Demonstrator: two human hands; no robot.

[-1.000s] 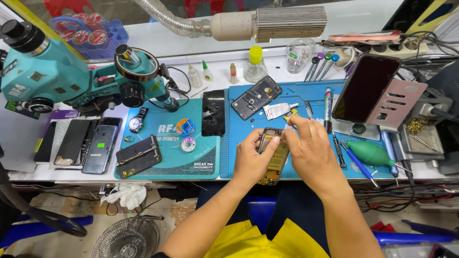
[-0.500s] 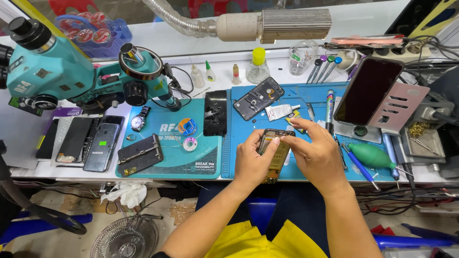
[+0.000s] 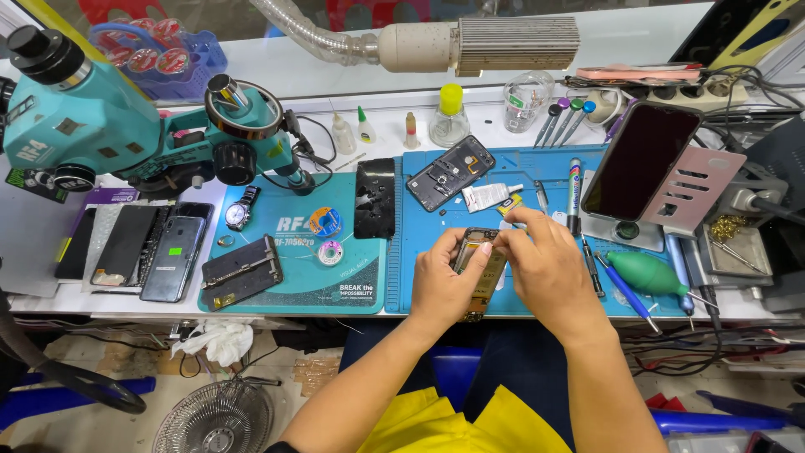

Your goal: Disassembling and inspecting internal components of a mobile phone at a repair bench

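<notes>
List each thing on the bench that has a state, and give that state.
Opened phone: back off, insides showing, held over the blue mat.
Left hand: gripping the phone's left side.
Right hand: fingertips pinching at the phone's top edge.
Phone on stand: propped, screen dark.
Phone housing: lying open, empty.
Wristwatch: lying flat.

Cluttered white workbench (image 3: 277,126), floor fan (image 3: 220,417) beneath
</notes>
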